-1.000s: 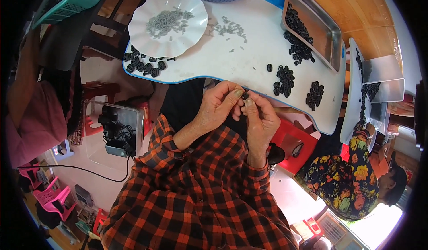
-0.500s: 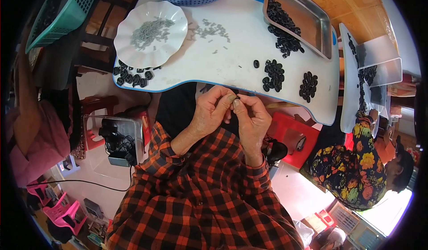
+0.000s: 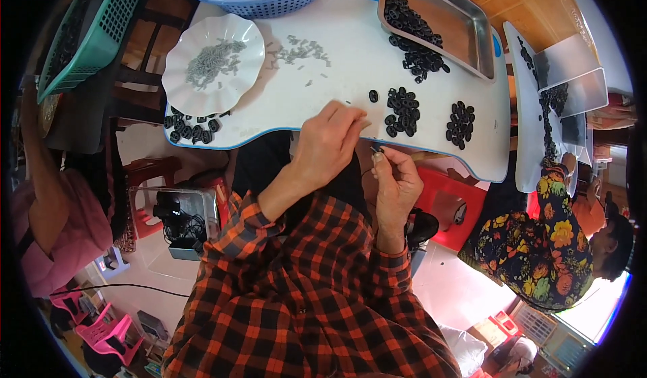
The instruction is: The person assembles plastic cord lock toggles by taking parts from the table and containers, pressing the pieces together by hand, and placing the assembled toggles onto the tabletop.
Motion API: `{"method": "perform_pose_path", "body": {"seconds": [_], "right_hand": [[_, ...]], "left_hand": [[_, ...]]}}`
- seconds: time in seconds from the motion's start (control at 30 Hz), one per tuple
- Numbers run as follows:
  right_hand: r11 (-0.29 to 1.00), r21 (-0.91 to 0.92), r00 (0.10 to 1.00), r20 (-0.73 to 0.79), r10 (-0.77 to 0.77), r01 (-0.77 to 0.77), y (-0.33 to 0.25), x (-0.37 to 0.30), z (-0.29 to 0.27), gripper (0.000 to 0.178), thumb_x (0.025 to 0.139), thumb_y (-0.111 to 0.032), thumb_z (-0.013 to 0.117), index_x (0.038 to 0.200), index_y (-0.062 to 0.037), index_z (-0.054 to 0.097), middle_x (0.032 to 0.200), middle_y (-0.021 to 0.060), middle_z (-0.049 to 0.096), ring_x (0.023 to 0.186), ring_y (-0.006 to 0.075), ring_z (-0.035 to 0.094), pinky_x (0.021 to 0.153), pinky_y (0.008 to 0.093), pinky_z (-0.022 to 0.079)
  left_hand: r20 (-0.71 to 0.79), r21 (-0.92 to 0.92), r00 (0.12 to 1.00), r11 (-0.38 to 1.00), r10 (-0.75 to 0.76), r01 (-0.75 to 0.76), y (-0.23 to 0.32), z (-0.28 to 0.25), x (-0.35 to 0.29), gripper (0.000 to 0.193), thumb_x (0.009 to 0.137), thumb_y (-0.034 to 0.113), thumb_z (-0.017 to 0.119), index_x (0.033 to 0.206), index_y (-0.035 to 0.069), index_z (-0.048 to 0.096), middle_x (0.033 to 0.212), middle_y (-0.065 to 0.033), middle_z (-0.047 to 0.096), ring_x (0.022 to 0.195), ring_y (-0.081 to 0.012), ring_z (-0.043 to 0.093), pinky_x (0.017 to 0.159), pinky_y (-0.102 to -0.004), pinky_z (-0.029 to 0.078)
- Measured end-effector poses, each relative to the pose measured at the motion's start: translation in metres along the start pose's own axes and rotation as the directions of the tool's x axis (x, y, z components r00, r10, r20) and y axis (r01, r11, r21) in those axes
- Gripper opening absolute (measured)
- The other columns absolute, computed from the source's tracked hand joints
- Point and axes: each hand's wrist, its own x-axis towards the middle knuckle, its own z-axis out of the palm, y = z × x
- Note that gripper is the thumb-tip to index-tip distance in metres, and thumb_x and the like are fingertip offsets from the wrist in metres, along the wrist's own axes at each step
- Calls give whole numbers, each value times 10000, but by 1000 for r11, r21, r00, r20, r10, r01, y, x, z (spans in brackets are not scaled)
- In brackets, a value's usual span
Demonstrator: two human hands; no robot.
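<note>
My right hand (image 3: pixel 396 184) is closed in a pinch on a small black part (image 3: pixel 377 150) just off the table's front edge. To its left, my left hand (image 3: pixel 328 143) reaches over that edge, fingers bunched toward the right; motion smears their tips, so I cannot tell whether anything is between them. Close to those fingertips lies a tiny dark pin (image 3: pixel 348 102) on the white table (image 3: pixel 296 98). A lone black oval part (image 3: pixel 373 96) sits near a pile of similar oval parts (image 3: pixel 403 112), with another pile (image 3: pixel 460 124) farther right.
A scalloped white plate (image 3: pixel 253 48) holds small grey pins; loose grey pins (image 3: pixel 303 51) lie beside it. Black parts (image 3: pixel 192 130) sit below the plate. Behind are a blue basket (image 3: pixel 269 5) and a metal tray (image 3: pixel 472 53) with black parts. A co-worker in a floral shirt (image 3: pixel 532 253) sits right.
My hands have come apart. The left moved up over the table edge; the right shifted slightly right and down, with the small black part in its fingers. The view has shifted a little.
</note>
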Motion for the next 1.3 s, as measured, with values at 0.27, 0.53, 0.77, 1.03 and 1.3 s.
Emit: {"method": "perform_pose_path", "body": {"seconds": [0.27,0.53,0.77,1.03,1.3], "right_hand": [[1000,6,1000,-17,16,-16,-2,-3,-1,98,845,-32,643,934,8,638,772,-20,600,676,28,504,618,162,413],[1000,6,1000,12,21,-21,-2,-2,1,96,840,-26,645,932,2,642,781,-20,609,678,27,507,619,161,413],[1000,12,1000,-6,23,-23,-3,-4,0,98,842,-28,642,936,2,639,762,-17,605,661,28,511,599,157,408],[997,58,998,1,57,-57,-21,-9,5,84,844,-21,636,925,2,636,755,-9,599,636,25,511,572,154,403],[998,57,999,44,8,-10,-33,-17,15,90,836,-2,637,925,14,633,789,7,616,679,44,545,618,171,440]], "left_hand": [[161,372,987,927,-12,-50,-6,24,43,218,754,177,694,891,40,593,853,-123,512,753,-315,583,600,-407,477],[191,409,981,907,17,-96,-10,19,41,220,740,175,707,880,45,597,845,-113,513,770,-309,582,602,-397,485],[53,-45,987,988,152,-149,-7,3,16,247,759,22,694,990,18,607,858,-88,601,665,-200,640,548,-284,507],[392,-817,870,321,-299,479,0,-18,-18,285,861,-27,579,1143,-48,542,976,-159,624,775,-191,660,710,-326,590],[410,-891,872,90,-267,446,-7,-21,-36,328,904,29,541,1223,-37,504,1052,-189,619,830,-198,653,720,-339,587]]}}
